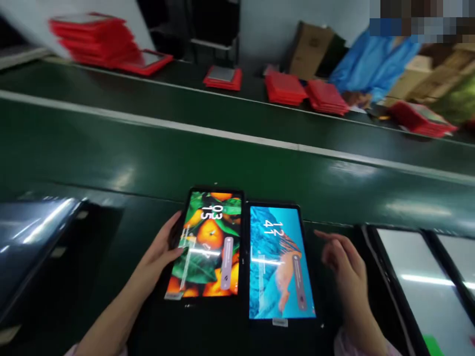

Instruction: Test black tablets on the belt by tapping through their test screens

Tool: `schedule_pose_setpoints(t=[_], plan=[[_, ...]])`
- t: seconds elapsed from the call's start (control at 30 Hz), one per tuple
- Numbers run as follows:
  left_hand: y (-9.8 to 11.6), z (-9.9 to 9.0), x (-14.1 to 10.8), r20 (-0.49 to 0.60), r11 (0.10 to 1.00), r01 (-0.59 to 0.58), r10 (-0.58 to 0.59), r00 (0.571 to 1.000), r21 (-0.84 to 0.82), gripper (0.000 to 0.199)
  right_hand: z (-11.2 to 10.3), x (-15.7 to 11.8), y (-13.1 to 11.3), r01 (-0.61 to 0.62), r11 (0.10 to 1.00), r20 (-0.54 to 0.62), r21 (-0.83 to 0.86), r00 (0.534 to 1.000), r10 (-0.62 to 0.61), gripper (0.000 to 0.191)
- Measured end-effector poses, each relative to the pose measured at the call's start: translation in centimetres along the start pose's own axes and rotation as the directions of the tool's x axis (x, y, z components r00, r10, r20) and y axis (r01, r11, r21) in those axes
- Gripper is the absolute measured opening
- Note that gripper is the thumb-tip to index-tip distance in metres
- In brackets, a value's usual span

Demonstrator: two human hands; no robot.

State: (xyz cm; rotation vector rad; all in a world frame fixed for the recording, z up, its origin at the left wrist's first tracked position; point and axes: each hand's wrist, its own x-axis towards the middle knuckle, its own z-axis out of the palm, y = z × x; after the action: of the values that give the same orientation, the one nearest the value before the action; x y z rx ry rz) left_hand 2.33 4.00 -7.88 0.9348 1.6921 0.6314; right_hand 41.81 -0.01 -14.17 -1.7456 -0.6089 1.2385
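left hand [163, 247] gripped the left edge of the orange tablet [208, 244], fingers curled round it, thumb on the bezel. the tablet lay flat on the dark bench [111, 277], screen lit. blue tablet [280, 264] lay just beside it on the right, edges nearly touching, also lit. right hand [343, 264] hovered just right of the blue tablet, fingers loosely spread, index stretched toward it, holding nothing; contact unclear. on-screen text too blurred to read. white-screen tablets [426, 282] at right were cut off by the frame. a dark glossy panel [29, 237] at left was partly out of view. green belt [222, 158] ran behind, red stacks [96, 39] beyond, smeared. a person in blue [371, 64] was at top right, mostly hidden.
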Motion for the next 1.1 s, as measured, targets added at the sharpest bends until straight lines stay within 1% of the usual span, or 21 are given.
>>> schedule_pose_setpoints(t=[0.07,0.1,0.13,0.17,0.23,0.3,0.33,0.43,0.5,0.57,0.63,0.67,0.7,0.73,0.77,0.83,0.87,0.93,1.0,1.07,1.1], plan=[[-1.4,-0.8,-0.4,-0.034,0.999,0.014,-0.015,0.999,-0.048,0.097,-1.0,-0.4,-1.2,0.119,0.971,0.138,-0.207,0.986,-0.091,0.042],[-1.9,-1.1,-0.3,-0.025,0.999,0.000,-0.002,1.000,-0.043,0.097,-1.2,-0.7,-1.8,0.193,0.941,0.248,-0.277,0.961,-0.124,0.044],[-2.4,-1.3,-0.1,-0.006,1.000,-0.021,0.021,1.000,-0.021,0.096,-1.3,-1.1,-2.3,0.271,0.909,0.365,-0.316,0.919,-0.147,0.046],[-2.7,-1.5,0.0,0.012,0.999,-0.041,0.040,0.999,0.001,0.095,-1.2,-1.4,-2.6,0.355,0.877,0.473,-0.325,0.864,-0.174,0.044],[-2.8,-1.7,0.3,0.041,0.999,-0.049,0.048,0.998,0.016,0.096,-0.7,-1.8,-3.0,0.510,0.806,0.612,-0.300,0.751,-0.248,0.036],[-2.3,-1.6,0.3,0.040,0.999,-0.011,0.013,0.999,-0.031,0.098,0.2,-2.2,-3.1,0.627,0.732,0.648,-0.264,0.678,-0.347,0.026],[-1.9,-1.4,0.3,0.025,0.998,0.018,-0.016,1.000,-0.064,0.097,0.7,-2.3,-3.1,0.669,0.699,0.647,-0.252,0.654,-0.392,0.023],[-0.2,-0.4,0.5,-0.055,0.984,0.087,-0.097,0.994,-0.158,0.091,2.2,-2.9,-3.2,0.743,0.633,0.595,-0.216,0.614,-0.518,0.019],[0.8,0.2,0.8,-0.115,0.975,0.103,-0.128,0.985,-0.197,0.083,3.4,-3.1,-3.6,0.789,0.584,0.590,-0.191,0.568,-0.574,0.018],[1.5,0.6,1.2,-0.161,0.970,0.103,-0.140,0.977,-0.218,0.075,4.8,-3.3,-4.0,0.842,0.510,0.647,-0.173,0.488,-0.586,0.018],[1.9,0.9,1.6,-0.183,0.970,0.102,-0.144,0.973,-0.223,0.069,6.1,-3.2,-4.4,0.892,0.420,0.726,-0.166,0.399,-0.560,0.023],[2.0,0.9,1.8,-0.185,0.971,0.095,-0.137,0.973,-0.221,0.067,6.6,-3.1,-4.5,0.909,0.383,0.762,-0.167,0.365,-0.535,0.028],[2.1,0.9,2.0,-0.184,0.972,0.084,-0.126,0.975,-0.219,0.065,6.9,-3.0,-4.5,0.917,0.358,0.788,-0.177,0.350,-0.506,0.031],[2.1,0.9,2.1,-0.182,0.974,0.073,-0.113,0.977,-0.215,0.064,7.1,-2.9,-4.6,0.914,0.352,0.802,-0.201,0.360,-0.478,0.034],[2.0,0.8,2.2,-0.181,0.975,0.061,-0.101,0.978,-0.213,0.063,6.9,-2.7,-4.6,0.900,0.364,0.804,-0.241,0.396,-0.445,0.034],[1.9,0.6,2.4,-0.173,0.978,0.049,-0.085,0.981,-0.205,0.064,5.8,-2.1,-4.8,0.839,0.409,0.789,-0.359,0.507,-0.348,0.036],[1.8,0.5,2.4,-0.167,0.980,0.048,-0.082,0.982,-0.193,0.066,4.8,-1.8,-5.0,0.806,0.411,0.770,-0.426,0.561,-0.303,0.039],[1.7,0.5,2.5,-0.147,0.989,0.058,-0.078,0.986,-0.136,0.072,2.6,-1.1,-5.6,0.758,0.380,0.726,-0.530,0.637,-0.258,0.047],[1.8,0.8,2.4,-0.125,0.998,0.064,-0.066,0.990,-0.019,0.082,0.9,-0.8,-6.4,0.733,0.383,0.686,-0.561,0.672,-0.281,0.052],[2.1,1.4,2.1,-0.140,0.979,0.057,-0.029,0.990,0.196,0.098,0.2,-1.1,-7.1,0.712,0.455,0.672,-0.535,0.685,-0.281,0.049],[2.4,1.8,1.8,-0.154,0.947,0.041,0.009,0.988,0.320,0.110,0.3,-1.5,-7.3,0.700,0.494,0.679,-0.516,0.686,-0.261,0.047]])
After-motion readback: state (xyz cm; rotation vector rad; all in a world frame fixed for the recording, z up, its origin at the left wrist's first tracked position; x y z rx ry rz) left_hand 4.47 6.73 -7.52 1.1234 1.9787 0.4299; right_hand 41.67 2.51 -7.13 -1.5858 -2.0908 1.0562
